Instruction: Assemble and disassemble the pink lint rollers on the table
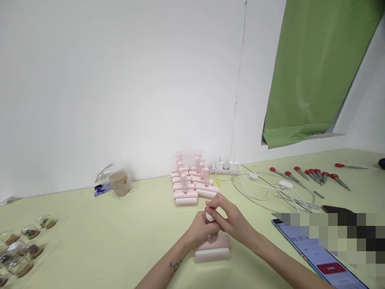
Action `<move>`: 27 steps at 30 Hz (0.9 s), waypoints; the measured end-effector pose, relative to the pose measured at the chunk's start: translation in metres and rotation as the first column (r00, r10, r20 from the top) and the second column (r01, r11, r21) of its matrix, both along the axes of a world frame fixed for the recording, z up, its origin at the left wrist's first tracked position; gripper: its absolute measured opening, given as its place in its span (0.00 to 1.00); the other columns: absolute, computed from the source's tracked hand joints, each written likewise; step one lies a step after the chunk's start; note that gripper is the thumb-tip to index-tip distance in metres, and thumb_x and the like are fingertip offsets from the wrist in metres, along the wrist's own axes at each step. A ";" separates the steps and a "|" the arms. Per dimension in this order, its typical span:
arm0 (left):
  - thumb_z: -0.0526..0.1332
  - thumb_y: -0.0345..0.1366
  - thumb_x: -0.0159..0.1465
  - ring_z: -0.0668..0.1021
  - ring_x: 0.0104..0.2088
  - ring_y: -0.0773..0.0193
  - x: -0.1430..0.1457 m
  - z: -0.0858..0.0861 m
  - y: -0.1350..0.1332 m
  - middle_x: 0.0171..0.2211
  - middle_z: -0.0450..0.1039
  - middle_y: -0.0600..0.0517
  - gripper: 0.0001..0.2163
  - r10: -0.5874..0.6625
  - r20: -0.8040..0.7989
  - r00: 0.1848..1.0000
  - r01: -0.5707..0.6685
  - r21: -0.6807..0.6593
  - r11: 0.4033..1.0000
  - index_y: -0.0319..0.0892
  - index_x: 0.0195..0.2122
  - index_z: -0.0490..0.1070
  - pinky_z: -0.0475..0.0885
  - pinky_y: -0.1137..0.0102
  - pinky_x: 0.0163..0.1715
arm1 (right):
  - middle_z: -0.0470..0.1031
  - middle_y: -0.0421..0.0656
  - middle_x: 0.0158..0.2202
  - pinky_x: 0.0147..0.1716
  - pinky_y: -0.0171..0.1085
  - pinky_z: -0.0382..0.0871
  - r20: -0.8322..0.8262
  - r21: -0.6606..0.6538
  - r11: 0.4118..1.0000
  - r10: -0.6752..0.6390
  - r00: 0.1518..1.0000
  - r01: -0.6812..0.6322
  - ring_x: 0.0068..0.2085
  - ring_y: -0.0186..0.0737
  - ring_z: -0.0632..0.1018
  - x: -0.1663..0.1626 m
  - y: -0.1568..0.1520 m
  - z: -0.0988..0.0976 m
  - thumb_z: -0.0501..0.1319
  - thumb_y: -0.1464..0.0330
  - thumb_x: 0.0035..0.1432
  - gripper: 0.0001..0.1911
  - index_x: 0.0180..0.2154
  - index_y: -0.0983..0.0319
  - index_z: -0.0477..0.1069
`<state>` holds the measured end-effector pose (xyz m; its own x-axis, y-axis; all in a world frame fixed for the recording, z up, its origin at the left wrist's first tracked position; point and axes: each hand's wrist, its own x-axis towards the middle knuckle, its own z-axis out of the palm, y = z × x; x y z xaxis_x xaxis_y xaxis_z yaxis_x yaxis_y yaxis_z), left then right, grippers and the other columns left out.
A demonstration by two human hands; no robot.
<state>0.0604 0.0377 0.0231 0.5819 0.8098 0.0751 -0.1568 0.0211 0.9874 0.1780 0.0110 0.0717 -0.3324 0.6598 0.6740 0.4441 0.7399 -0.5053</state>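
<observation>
My left hand (202,228) is closed around a pale pink handle-like piece (209,217), and only its light end shows between my fingers. My right hand (230,216) bends over from the other side, its thumb and fingers pinching at the top of that same piece. The rest of it is hidden by my hands. Just below them on the table lies a pink roller-like body (212,254) with a white strip along its front. Whether the held piece joins this body is hidden.
Several pink rollers (186,199) with upright handles stand by the wall, beside a power strip (225,171) with cables. At right are red-topped tools (313,174) and a phone (319,257). Small glass domes (30,249) lie left; a bagged cup (119,182) sits at the back.
</observation>
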 end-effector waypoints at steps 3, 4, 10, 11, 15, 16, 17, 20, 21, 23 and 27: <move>0.64 0.37 0.43 0.58 0.12 0.77 -0.004 -0.002 0.001 0.10 0.54 0.61 0.13 -0.056 0.047 0.997 0.055 0.003 0.998 0.40 0.15 0.58 0.52 0.77 0.13 | 0.62 0.39 0.26 0.27 0.35 0.63 0.023 0.049 0.999 0.017 1.000 -0.018 0.28 0.35 0.67 0.001 0.001 -0.004 0.49 0.71 0.58 0.05 0.31 0.59 0.61; 0.66 0.40 0.40 0.58 0.13 0.76 -0.006 -0.002 0.001 0.11 0.55 0.61 0.15 -0.079 0.065 0.995 0.079 0.002 0.997 0.40 0.16 0.59 0.52 0.77 0.14 | 0.62 0.39 0.27 0.28 0.34 0.63 0.013 0.025 0.999 0.025 1.000 -0.025 0.28 0.35 0.67 0.002 0.001 -0.004 0.49 0.70 0.58 0.05 0.31 0.59 0.61; 0.56 0.67 0.32 0.61 0.12 0.74 -0.007 -0.001 0.001 0.10 0.57 0.58 0.32 -0.090 0.147 0.985 0.092 -0.001 0.996 0.37 0.18 0.66 0.56 0.74 0.14 | 0.65 0.40 0.30 0.35 0.35 0.66 -0.129 -0.346 0.934 0.045 0.991 -0.088 0.33 0.36 0.70 0.005 0.008 0.004 0.57 0.65 0.53 0.14 0.43 0.59 0.65; 0.52 0.69 0.33 0.60 0.11 0.74 -0.006 -0.002 0.001 0.10 0.56 0.58 0.34 -0.070 0.159 0.985 0.072 -0.008 0.997 0.37 0.17 0.65 0.56 0.74 0.14 | 0.66 0.41 0.31 0.36 0.36 0.66 -0.127 -0.383 0.918 0.061 0.990 -0.105 0.34 0.36 0.70 0.005 0.011 0.007 0.58 0.64 0.52 0.16 0.44 0.59 0.66; 0.46 0.71 0.35 0.58 0.09 0.75 0.002 -0.006 -0.001 0.09 0.55 0.59 0.35 0.021 0.186 0.982 -0.011 -0.056 0.998 0.38 0.15 0.63 0.54 0.75 0.11 | 0.67 0.43 0.38 0.40 0.37 0.65 -0.041 -0.441 0.873 0.211 0.977 -0.207 0.39 0.39 0.70 0.002 0.020 0.017 0.58 0.61 0.51 0.14 0.40 0.58 0.72; 0.45 0.71 0.36 0.58 0.08 0.75 0.004 -0.007 -0.002 0.08 0.54 0.58 0.34 0.051 0.186 0.981 -0.038 -0.070 0.997 0.39 0.14 0.62 0.54 0.75 0.11 | 0.67 0.43 0.40 0.38 0.36 0.67 -0.026 -0.476 0.845 0.263 0.965 -0.243 0.39 0.39 0.71 0.001 0.021 0.018 0.56 0.60 0.53 0.14 0.40 0.57 0.72; 0.45 0.70 0.37 0.57 0.08 0.75 0.006 -0.009 -0.003 0.07 0.54 0.58 0.33 0.085 0.185 0.979 -0.070 -0.085 0.994 0.39 0.13 0.61 0.53 0.75 0.10 | 0.66 0.43 0.43 0.35 0.35 0.68 -0.025 -0.528 0.801 0.315 0.949 -0.280 0.38 0.37 0.72 -0.001 0.020 0.018 0.53 0.59 0.55 0.15 0.40 0.57 0.72; 0.44 0.69 0.40 0.53 0.07 0.76 0.014 -0.010 -0.008 0.05 0.50 0.60 0.31 0.223 0.175 0.959 -0.200 -0.140 0.970 0.42 0.12 0.57 0.45 0.76 0.08 | 0.62 0.43 0.51 0.24 0.31 0.69 -0.100 -0.676 0.647 0.394 0.914 -0.352 0.27 0.30 0.73 -0.005 0.016 0.014 0.47 0.58 0.58 0.19 0.45 0.55 0.68; 0.45 0.69 0.40 0.51 0.07 0.77 0.016 -0.009 -0.010 0.05 0.49 0.61 0.30 0.261 0.168 0.951 -0.235 -0.161 0.958 0.42 0.13 0.56 0.43 0.76 0.08 | 0.62 0.42 0.52 0.23 0.30 0.68 -0.120 -0.698 0.623 0.383 0.916 -0.352 0.25 0.28 0.72 -0.006 0.014 0.012 0.47 0.57 0.58 0.19 0.45 0.55 0.68; 0.49 0.67 0.40 0.49 0.07 0.77 0.019 -0.005 -0.014 0.04 0.46 0.63 0.28 0.307 0.145 0.941 -0.275 -0.203 0.940 0.43 0.15 0.56 0.41 0.76 0.08 | 0.62 0.42 0.53 0.23 0.30 0.68 -0.129 -0.714 0.623 0.330 0.935 -0.318 0.23 0.27 0.71 -0.007 0.011 0.008 0.47 0.58 0.57 0.18 0.45 0.55 0.69; 0.54 0.63 0.42 0.49 0.07 0.77 0.018 0.004 -0.020 0.04 0.44 0.64 0.24 0.323 0.107 0.940 -0.289 -0.251 0.924 0.44 0.16 0.55 0.42 0.77 0.08 | 0.68 0.42 0.48 0.25 0.31 0.69 -0.073 -0.753 0.627 0.222 0.972 -0.199 0.25 0.30 0.73 -0.008 0.003 0.008 0.47 0.62 0.57 0.17 0.44 0.57 0.70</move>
<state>0.0780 0.0174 0.0271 0.2996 0.9516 -0.0688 -0.3314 0.1714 0.9278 0.1695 0.0139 0.0796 -0.5366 0.8433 -0.0320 0.3455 0.1849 -0.9200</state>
